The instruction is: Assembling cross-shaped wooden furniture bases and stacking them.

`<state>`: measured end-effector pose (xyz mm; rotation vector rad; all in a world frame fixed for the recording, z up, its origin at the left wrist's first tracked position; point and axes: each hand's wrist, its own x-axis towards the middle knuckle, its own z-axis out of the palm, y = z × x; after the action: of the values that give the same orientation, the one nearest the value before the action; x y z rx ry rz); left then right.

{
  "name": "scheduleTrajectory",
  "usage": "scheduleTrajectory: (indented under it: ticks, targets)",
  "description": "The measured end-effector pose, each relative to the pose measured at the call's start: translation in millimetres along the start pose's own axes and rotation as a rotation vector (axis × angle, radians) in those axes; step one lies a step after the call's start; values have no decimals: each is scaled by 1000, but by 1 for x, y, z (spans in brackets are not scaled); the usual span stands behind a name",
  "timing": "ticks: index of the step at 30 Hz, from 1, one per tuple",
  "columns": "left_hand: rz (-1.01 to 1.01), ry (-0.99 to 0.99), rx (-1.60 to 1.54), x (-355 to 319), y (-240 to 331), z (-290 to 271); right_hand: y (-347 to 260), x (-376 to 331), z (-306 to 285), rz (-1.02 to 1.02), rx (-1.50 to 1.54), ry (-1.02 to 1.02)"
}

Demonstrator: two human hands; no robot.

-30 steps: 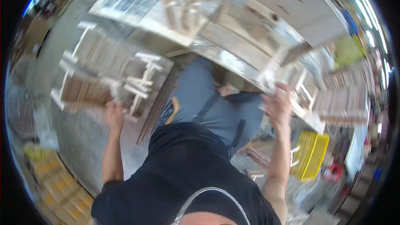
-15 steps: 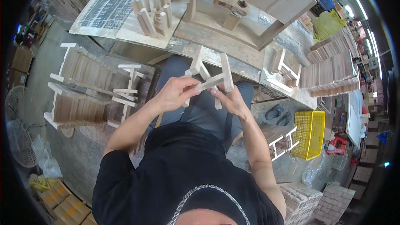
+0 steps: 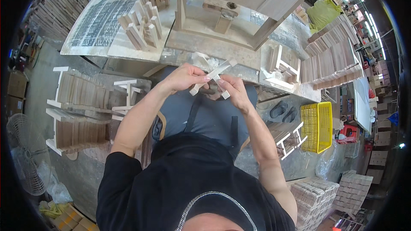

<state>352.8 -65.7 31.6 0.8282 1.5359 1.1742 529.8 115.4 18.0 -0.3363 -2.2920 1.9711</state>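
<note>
turned since the earlier view, the pale wooden frame [image 3: 222, 67] now shows its bars crossing in an x, between both hands and above the person's lap [image 3: 209, 115]. its upper bar slants from near left to far right; the other runs the opposite way, its near end against the right hand [image 3: 234, 90], which is closed on it, thumb on top, fingers partly hidden. the left hand [image 3: 186, 78] pinches close to the crossing, its fingertips slightly the nearer. just beyond lies the workbench [image 3: 244, 60], bearing upright sticks [image 3: 145, 25].
</note>
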Motion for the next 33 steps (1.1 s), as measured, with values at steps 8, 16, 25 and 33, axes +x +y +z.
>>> scheduleTrajectory:
  ticks: [8, 16, 25, 33]
  targets:
    - [-42, -131, -390, 36, 5, -13, 8, 32, -5, -128, -46, 277]
    - [147, 88, -437, 52, 33, -17, 2, 73, -22, -110, 112, 464]
    - [593, 690, 482, 123, 39, -38, 14, 183, -62, -220, 237, 921]
    - [460, 680, 495, 174, 57, -61, 34, 236, -93, -233, -2, 970]
